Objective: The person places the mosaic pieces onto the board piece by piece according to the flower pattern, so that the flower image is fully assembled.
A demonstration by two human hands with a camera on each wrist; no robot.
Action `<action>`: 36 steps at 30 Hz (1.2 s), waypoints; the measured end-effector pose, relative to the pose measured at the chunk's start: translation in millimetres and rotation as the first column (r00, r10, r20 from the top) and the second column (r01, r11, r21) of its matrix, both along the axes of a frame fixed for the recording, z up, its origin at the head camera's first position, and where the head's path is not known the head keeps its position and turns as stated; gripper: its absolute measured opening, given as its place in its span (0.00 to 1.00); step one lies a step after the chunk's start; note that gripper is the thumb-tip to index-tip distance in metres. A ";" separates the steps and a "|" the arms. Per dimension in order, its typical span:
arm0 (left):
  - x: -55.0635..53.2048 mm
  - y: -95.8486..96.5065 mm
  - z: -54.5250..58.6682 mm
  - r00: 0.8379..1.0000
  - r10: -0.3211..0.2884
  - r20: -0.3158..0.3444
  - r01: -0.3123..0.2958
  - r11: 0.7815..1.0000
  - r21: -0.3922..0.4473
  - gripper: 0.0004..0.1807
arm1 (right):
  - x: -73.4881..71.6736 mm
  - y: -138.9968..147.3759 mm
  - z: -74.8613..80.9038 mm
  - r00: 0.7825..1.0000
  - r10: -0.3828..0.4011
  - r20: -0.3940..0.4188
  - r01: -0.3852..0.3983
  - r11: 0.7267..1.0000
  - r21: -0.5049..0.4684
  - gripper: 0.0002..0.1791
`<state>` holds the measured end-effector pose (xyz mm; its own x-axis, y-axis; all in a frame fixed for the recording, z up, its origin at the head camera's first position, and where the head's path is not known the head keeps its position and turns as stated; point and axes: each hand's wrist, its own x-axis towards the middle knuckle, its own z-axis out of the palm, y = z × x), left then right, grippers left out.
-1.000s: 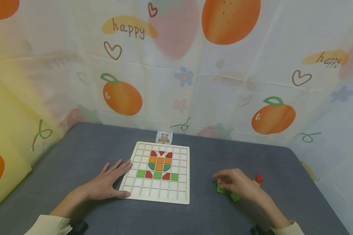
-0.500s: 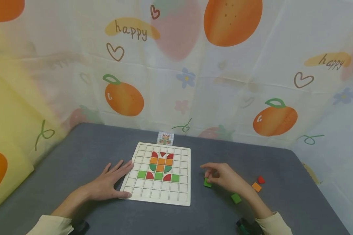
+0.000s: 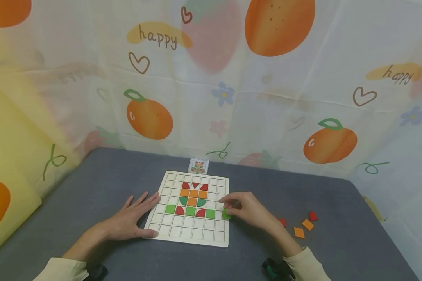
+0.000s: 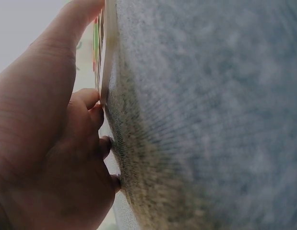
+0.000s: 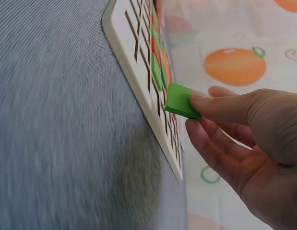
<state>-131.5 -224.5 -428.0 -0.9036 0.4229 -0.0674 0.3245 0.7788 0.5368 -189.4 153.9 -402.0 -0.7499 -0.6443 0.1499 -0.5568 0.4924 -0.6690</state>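
The left hand (image 3: 128, 220), fingers spread, rests thumb and fingertips on the left edge of the board (image 3: 188, 233). Two orange tiles (image 3: 299, 233) and two red tiles (image 3: 313, 216) lie toward the right edge of the table (image 3: 126, 171). The right hand (image 3: 249, 210) pinches a green tile (image 5: 180, 99) at the board's right edge. A card (image 3: 198, 166) lies by its far edge, before a curtain (image 3: 193, 89).
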 end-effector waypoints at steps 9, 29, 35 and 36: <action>-1.3 -0.2 0.4 1.000 -0.001 -0.002 0.001 1.000 -0.008 0.59 | -7.0 -35.4 -7.7 1.000 0.002 -0.027 -0.004 0.997 -0.077 0.13; -2.6 0.7 -2.4 1.000 -0.004 -0.014 0.003 1.000 -0.018 0.58 | -0.3 -96.5 -6.5 0.986 0.155 0.061 -0.152 0.987 -0.056 0.13; -2.1 0.0 -4.7 1.000 0.007 -0.009 -0.007 1.000 -0.019 0.59 | 2.1 -99.4 -9.6 0.985 0.161 0.056 -0.160 0.987 -0.021 0.11; -2.2 -0.2 -4.9 1.000 0.004 -0.015 -0.004 1.000 -0.017 0.59 | 2.7 -99.5 -9.5 0.985 0.162 0.055 -0.161 0.987 -0.014 0.11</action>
